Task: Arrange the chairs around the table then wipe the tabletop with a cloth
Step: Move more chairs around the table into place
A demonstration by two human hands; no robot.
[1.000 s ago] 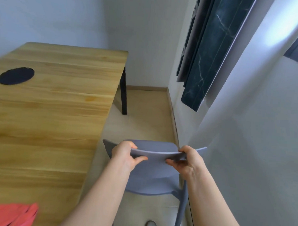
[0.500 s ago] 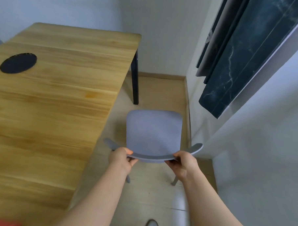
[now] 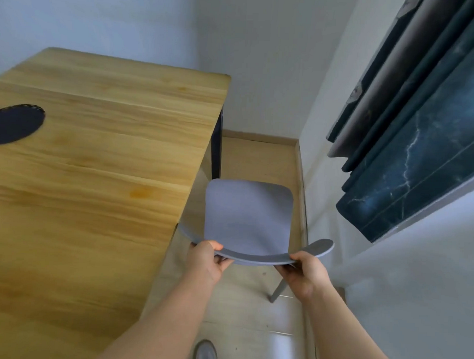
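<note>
The chair (image 3: 247,217) has slid toward 12 o'clock, its seat now just beside the far leg of the desk (image 3: 95,173).

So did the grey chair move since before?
Yes. The chair has moved forward, away from the person and closer to the black table leg.

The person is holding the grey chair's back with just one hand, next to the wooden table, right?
No, it is two hands. The left hand and the right hand both grip the curved back of the grey chair, next to the wooden table. The head view shows it.
</note>
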